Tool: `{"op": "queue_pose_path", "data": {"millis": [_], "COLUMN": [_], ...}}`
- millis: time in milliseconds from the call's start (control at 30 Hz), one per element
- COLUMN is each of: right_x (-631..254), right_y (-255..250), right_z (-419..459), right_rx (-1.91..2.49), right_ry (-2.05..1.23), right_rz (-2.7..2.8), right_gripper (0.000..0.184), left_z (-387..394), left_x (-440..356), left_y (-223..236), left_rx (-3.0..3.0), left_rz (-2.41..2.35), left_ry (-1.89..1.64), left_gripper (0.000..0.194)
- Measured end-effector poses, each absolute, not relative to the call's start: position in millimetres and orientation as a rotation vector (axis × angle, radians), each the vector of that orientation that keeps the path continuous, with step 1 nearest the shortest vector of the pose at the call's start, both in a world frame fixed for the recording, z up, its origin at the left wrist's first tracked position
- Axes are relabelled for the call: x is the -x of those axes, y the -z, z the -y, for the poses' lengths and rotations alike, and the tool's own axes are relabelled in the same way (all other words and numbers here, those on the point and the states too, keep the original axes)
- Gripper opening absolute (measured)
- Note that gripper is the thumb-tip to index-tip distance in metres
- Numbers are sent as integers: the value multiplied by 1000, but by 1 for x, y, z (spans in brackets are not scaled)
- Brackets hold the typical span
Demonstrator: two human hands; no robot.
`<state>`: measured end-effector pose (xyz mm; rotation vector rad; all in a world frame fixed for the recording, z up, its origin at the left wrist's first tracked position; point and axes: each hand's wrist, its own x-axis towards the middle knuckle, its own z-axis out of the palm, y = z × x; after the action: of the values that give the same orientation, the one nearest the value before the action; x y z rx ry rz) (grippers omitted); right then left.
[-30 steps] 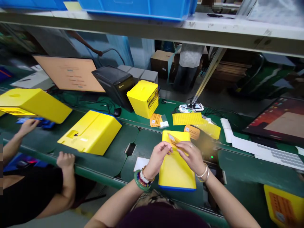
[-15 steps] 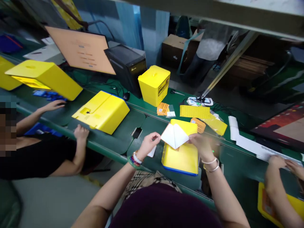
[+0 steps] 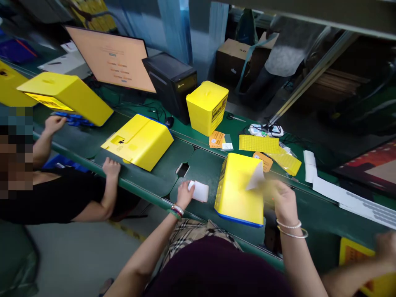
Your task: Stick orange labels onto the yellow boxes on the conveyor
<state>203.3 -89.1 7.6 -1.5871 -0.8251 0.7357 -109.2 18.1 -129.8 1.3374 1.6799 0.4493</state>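
My left hand (image 3: 185, 195) is down on the green bench, its fingers closed at the left end of a small white card or pad (image 3: 200, 192). My right hand (image 3: 284, 201), smeared by motion, pinches a white sheet of paper (image 3: 256, 177) above the right side of a yellow box (image 3: 238, 198). That box has a blue edge facing me and lies right in front of me. From this angle the sheet shows as a tilted, narrow shape.
A second yellow box (image 3: 142, 140) lies to the left, and another (image 3: 206, 108) stands behind near a black computer case (image 3: 173, 82). Orange cards (image 3: 216, 139) and yellow sheets (image 3: 260, 144) lie along the back. Co-workers' hands (image 3: 111, 167) are at both sides.
My left hand has let go of the white sheet and dropped to the small white card. My right hand has carried the sheet to the right, off the middle of the yellow box.
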Motion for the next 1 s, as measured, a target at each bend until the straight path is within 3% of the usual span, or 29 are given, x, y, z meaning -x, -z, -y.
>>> {"op": "queue_pose_path", "data": {"millis": [100,167,300,400,533,733,1000], "right_x": [-162,-135,-127,-159,-195,-209,-235], "right_y": [-14,-14,-2,15,35,39,46], "right_z": [88,84,83,91,98,80,58], "right_rx": [1698,1684,1655,1762,1640,1532,1578], "right_ry": [-401,-343,-389,-334,-682,-834,-810], "right_rz": [1156,1428,1449,935,530,430,425], "right_gripper": [10,13,16,27,30,29,23], "left_z": [-7,4,14,13,14,-2,-43], "left_x": [61,30,-7,-16,-25,-42,-55], "left_y": [71,33,-5,-5,0,7,36], "left_rx": [-1112,-840,-616,-561,-571,-854,-1074], "left_rz": [-1066,-708,-633,-703,-704,-837,-994], "left_ry": [-664,-637,-640,-648,-583,-729,-762], "left_gripper": [45,49,38,35,34,39,23]}}
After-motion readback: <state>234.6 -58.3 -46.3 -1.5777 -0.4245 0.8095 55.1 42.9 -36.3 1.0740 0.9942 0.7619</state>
